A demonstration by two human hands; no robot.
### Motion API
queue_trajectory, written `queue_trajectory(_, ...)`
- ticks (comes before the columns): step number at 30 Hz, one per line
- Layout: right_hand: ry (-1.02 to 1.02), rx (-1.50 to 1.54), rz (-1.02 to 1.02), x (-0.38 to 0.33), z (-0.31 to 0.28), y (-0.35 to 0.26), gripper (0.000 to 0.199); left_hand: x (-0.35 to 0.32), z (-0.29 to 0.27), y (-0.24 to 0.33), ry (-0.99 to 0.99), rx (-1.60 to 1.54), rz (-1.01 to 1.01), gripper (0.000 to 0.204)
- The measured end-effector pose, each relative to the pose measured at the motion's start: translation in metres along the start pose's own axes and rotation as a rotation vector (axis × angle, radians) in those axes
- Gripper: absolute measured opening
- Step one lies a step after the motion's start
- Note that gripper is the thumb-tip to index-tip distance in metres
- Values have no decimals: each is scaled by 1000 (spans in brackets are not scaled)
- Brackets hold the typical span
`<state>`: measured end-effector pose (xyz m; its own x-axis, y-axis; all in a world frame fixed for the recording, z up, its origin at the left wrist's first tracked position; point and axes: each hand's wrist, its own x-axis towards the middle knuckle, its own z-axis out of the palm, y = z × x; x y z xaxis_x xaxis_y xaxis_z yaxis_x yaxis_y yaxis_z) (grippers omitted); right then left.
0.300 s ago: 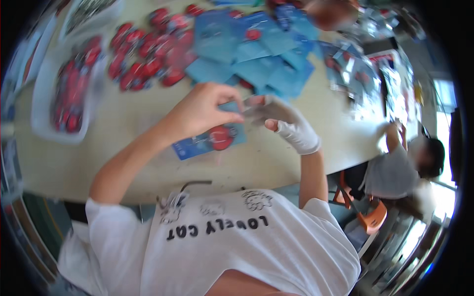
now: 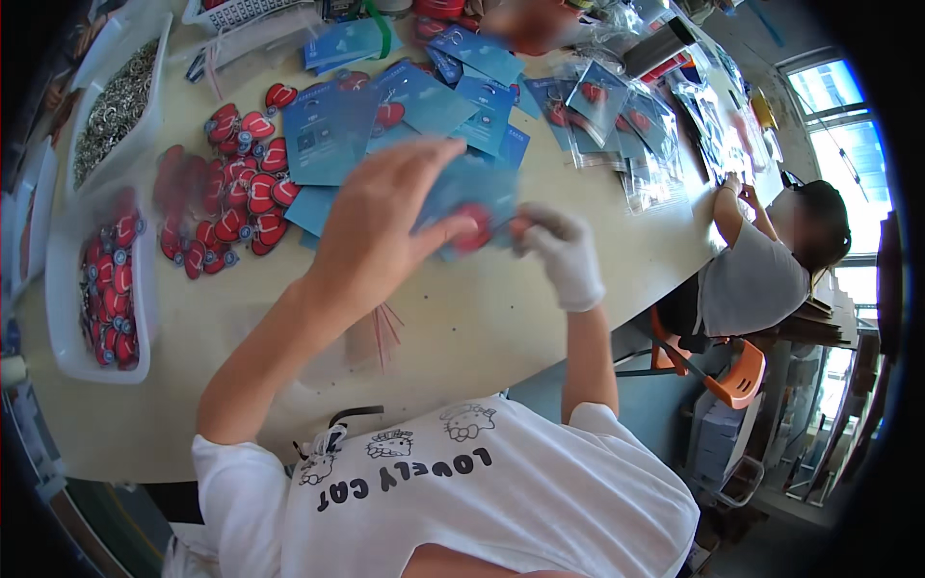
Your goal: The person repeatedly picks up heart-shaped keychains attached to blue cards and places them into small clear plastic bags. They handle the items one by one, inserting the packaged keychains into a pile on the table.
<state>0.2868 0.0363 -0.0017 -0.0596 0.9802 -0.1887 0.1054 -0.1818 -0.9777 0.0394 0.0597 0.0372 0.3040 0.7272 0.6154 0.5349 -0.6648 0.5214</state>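
My left hand point(image 2: 381, 226) is bare and raised above the table, its fingers closed on the left side of a blue card point(image 2: 472, 197) with a red heart-shaped charm on it. My right hand point(image 2: 564, 252), in a white glove, pinches the same card at its right edge. Both are blurred by motion. Under and behind the card lies a spread of more blue cards point(image 2: 332, 130), and left of them a heap of loose red heart charms point(image 2: 236, 197).
A white tray of red charms point(image 2: 106, 289) stands at the left, another tray with small metal rings point(image 2: 116, 96) behind it. Bagged cards point(image 2: 626, 125) pile up at the back right. A seated person point(image 2: 761, 270) works at the table's right end beside an orange chair point(image 2: 737, 380).
Both hands have lifted the blue card higher and farther from the table's front edge; the view has shifted with them.
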Motion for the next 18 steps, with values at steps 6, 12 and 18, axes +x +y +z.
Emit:
queue_trajectory(6, 406, -205, 3, 54, -97, 2, 35, -10, -18, -42, -1, -80, -249, 27)
queue_trajectory(12, 289, -896, -334, 119, 23, -35, 50, -29, -16, -46, -99, -174, -401, 13)
queue_trajectory(18, -126, -627, -207, 154, 36, -35, 48, -36, -22, -54, -75, -235, -446, 15)
